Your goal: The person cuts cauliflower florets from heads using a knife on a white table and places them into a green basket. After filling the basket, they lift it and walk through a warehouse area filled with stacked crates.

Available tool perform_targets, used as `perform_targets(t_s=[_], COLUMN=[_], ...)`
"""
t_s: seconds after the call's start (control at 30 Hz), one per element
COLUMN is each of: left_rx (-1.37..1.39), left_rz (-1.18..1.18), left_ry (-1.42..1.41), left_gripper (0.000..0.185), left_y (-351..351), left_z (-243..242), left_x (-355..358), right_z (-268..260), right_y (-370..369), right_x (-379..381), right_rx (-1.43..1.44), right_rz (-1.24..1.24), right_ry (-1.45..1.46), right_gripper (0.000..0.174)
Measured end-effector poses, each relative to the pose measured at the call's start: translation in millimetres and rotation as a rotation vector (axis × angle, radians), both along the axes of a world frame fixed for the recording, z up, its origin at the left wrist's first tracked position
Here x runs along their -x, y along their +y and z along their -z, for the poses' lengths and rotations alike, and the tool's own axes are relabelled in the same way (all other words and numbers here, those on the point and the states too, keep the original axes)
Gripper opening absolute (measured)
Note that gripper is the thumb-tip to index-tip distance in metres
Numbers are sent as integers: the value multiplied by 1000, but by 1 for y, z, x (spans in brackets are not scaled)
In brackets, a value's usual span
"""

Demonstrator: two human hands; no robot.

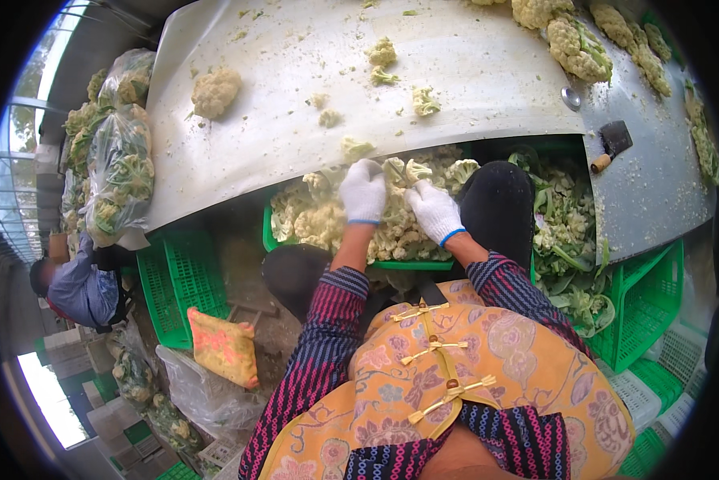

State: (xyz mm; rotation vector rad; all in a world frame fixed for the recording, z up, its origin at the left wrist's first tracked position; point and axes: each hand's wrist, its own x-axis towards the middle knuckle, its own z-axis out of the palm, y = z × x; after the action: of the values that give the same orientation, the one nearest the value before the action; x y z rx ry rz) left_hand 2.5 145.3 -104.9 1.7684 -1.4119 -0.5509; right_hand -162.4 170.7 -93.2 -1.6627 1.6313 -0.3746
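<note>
Both my hands wear white knit gloves over a green crate (407,264) full of cut cauliflower florets (317,223). My left hand (363,191) is curled at the table's edge; what lies inside it is hidden, though a thin dark tool, perhaps a knife blade, shows between the hands. My right hand (434,211) has its fingertips closed at a small cauliflower floret (418,170). Another floret (355,147) lies on the table edge just beyond my left hand. A whole cauliflower head (216,93) and several small pieces rest on the pale tabletop (287,72).
A cleaver (615,139) lies at the right on the metal table. Leafy trimmings (566,240) fill a crate beside my knee. Bagged cauliflowers (121,162) stand at left, near a seated person (86,288). Empty green crates (179,282) and a yellow cushion (222,348) are on the floor.
</note>
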Motion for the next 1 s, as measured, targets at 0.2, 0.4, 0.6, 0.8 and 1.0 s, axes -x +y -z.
perform_targets(t_s=[0.2, 0.4, 0.6, 0.8, 1.0], left_rx=[-31, -133, -513, -65, -278], left_rz=[-22, -92, 314, 118, -28], left_ry=[4, 165, -169, -227, -389], left_gripper=[10, 17, 42, 43, 53], left_y=[21, 27, 12, -158, -305], left_z=[16, 15, -52, -60, -25], left_x=[-11, -16, -41, -25, -6], right_z=[0, 24, 9, -42, -41], right_y=[12, 5, -1, -74, -140], right_x=[-6, 3, 21, 34, 32], right_rx=[-43, -157, -40, -155, -333], right_rz=[-79, 59, 82, 352, 575], right_ry=[115, -202, -202, -400, -657], right_gripper=[48, 47, 43, 45, 38])
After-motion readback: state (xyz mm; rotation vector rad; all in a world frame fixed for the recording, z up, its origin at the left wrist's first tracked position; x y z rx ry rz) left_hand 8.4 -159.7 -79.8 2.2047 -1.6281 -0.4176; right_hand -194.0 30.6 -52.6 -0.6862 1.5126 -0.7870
